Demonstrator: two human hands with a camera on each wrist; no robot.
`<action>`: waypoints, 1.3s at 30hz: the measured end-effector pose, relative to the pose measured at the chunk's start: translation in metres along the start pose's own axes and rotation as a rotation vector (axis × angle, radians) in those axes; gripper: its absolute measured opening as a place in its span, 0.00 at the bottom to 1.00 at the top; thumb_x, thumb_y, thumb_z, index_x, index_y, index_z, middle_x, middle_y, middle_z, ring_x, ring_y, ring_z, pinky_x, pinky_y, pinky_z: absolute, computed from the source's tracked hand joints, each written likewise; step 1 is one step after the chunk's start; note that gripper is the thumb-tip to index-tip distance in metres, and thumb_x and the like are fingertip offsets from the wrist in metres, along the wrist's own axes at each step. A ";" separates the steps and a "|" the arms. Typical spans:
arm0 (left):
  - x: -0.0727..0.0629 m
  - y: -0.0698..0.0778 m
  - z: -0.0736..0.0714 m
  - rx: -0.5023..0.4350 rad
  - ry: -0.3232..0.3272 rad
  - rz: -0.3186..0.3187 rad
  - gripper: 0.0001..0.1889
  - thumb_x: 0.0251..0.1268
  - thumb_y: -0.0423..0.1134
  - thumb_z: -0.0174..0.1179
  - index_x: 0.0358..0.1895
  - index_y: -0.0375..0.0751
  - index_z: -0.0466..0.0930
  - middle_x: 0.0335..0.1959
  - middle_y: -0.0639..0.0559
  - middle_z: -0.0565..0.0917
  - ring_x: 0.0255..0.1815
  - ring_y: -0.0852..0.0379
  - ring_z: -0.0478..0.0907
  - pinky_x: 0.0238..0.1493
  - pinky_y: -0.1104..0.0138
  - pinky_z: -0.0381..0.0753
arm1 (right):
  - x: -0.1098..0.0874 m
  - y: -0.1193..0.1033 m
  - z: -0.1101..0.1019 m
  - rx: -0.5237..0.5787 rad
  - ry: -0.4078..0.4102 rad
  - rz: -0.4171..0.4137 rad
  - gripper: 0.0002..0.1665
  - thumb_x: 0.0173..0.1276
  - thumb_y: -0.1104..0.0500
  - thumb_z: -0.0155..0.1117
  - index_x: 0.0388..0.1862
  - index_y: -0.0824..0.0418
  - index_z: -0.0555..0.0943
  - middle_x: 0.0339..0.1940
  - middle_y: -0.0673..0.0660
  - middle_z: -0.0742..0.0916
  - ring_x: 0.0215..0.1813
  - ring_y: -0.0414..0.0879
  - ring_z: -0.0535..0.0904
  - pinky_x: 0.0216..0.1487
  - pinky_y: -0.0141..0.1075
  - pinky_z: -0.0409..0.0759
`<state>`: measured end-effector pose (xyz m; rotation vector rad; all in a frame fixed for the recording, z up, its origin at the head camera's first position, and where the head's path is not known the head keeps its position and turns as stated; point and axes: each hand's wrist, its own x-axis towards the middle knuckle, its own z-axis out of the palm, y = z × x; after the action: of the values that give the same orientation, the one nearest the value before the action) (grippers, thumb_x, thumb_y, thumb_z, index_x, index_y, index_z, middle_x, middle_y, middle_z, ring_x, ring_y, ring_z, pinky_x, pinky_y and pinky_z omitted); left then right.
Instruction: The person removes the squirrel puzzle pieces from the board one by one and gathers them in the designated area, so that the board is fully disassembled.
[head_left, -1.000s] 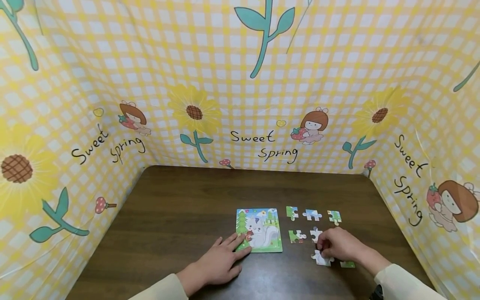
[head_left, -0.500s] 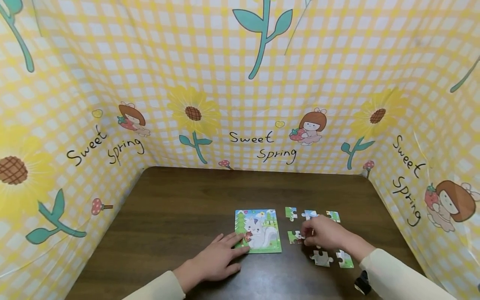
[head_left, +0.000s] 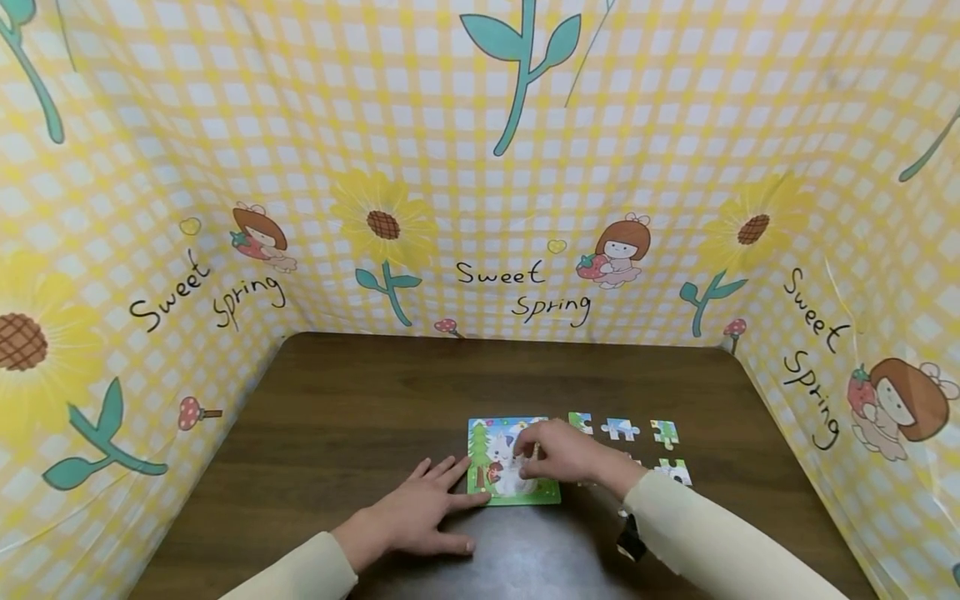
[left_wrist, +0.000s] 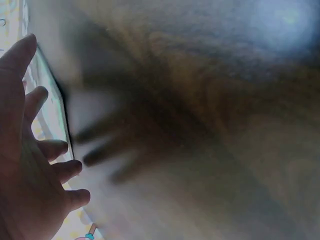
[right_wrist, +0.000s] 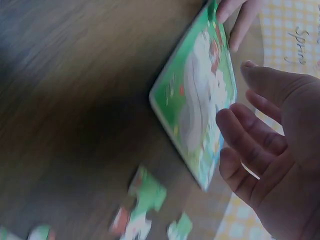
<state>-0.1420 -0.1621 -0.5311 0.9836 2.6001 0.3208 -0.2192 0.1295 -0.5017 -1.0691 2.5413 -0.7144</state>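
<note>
A square jigsaw board [head_left: 517, 493] with a white squirrel picture lies on the brown table. My left hand [head_left: 420, 508] rests at its lower left, fingers spread and fingertips right at the edge. In the left wrist view the left hand [left_wrist: 30, 155] shows its fingers apart. My right hand [head_left: 558, 450] hovers over the right half of the board and covers part of the squirrel. Seen from its wrist, the right hand [right_wrist: 280, 145] has loosely bent fingers, thumb apart from them, with nothing visible between.
Loose jigsaw pieces lie right of the board, including a green piece [head_left: 581, 423], a blue one [head_left: 619, 429] and a tree piece [head_left: 664, 432]. The right sleeve [head_left: 697, 525] hides others. A checkered cloth [head_left: 495, 208] walls the table's back and sides.
My right hand has moved left from above the loose pieces to over the board. My left hand has slid slightly left, its fingertips now nearer the board's edge.
</note>
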 end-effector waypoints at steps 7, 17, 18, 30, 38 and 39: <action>-0.001 -0.003 0.005 0.014 0.011 0.016 0.37 0.65 0.77 0.52 0.77 0.77 0.63 0.86 0.43 0.47 0.83 0.35 0.50 0.72 0.29 0.54 | 0.028 -0.014 0.018 -0.002 -0.007 -0.034 0.14 0.71 0.53 0.71 0.52 0.56 0.87 0.43 0.51 0.89 0.35 0.33 0.79 0.43 0.34 0.81; -0.002 -0.001 0.003 0.017 -0.003 0.012 0.37 0.65 0.71 0.60 0.77 0.76 0.62 0.86 0.42 0.46 0.84 0.34 0.48 0.70 0.29 0.58 | 0.038 -0.017 0.032 -0.080 -0.024 -0.052 0.14 0.65 0.56 0.73 0.49 0.58 0.88 0.40 0.52 0.88 0.38 0.39 0.78 0.43 0.33 0.79; -0.002 -0.001 0.003 0.015 -0.004 0.010 0.37 0.65 0.71 0.60 0.77 0.76 0.62 0.86 0.43 0.46 0.84 0.34 0.48 0.70 0.29 0.58 | 0.039 -0.017 0.033 -0.096 -0.023 -0.058 0.14 0.64 0.56 0.74 0.48 0.57 0.89 0.40 0.51 0.88 0.37 0.38 0.77 0.43 0.33 0.78; -0.006 -0.002 0.006 0.002 -0.018 0.020 0.37 0.66 0.71 0.58 0.78 0.76 0.60 0.86 0.41 0.45 0.84 0.33 0.46 0.71 0.28 0.56 | 0.041 -0.013 0.043 -0.130 -0.005 -0.025 0.21 0.55 0.53 0.81 0.49 0.55 0.88 0.39 0.48 0.85 0.37 0.35 0.75 0.43 0.32 0.78; -0.005 -0.004 0.007 0.002 -0.023 0.027 0.37 0.66 0.73 0.56 0.78 0.77 0.60 0.86 0.42 0.44 0.84 0.33 0.46 0.70 0.28 0.56 | 0.042 -0.012 0.043 -0.014 -0.028 0.044 0.20 0.56 0.57 0.81 0.48 0.55 0.85 0.38 0.46 0.85 0.34 0.34 0.76 0.42 0.32 0.79; -0.005 -0.004 0.008 0.002 -0.024 0.027 0.37 0.66 0.73 0.56 0.78 0.77 0.60 0.86 0.42 0.44 0.84 0.33 0.45 0.70 0.28 0.56 | 0.042 -0.012 0.043 0.010 -0.022 0.045 0.19 0.57 0.58 0.80 0.47 0.55 0.85 0.37 0.46 0.85 0.34 0.34 0.76 0.41 0.32 0.79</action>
<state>-0.1380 -0.1675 -0.5381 1.0180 2.5677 0.3113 -0.2214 0.0778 -0.5345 -1.0078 2.5317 -0.6995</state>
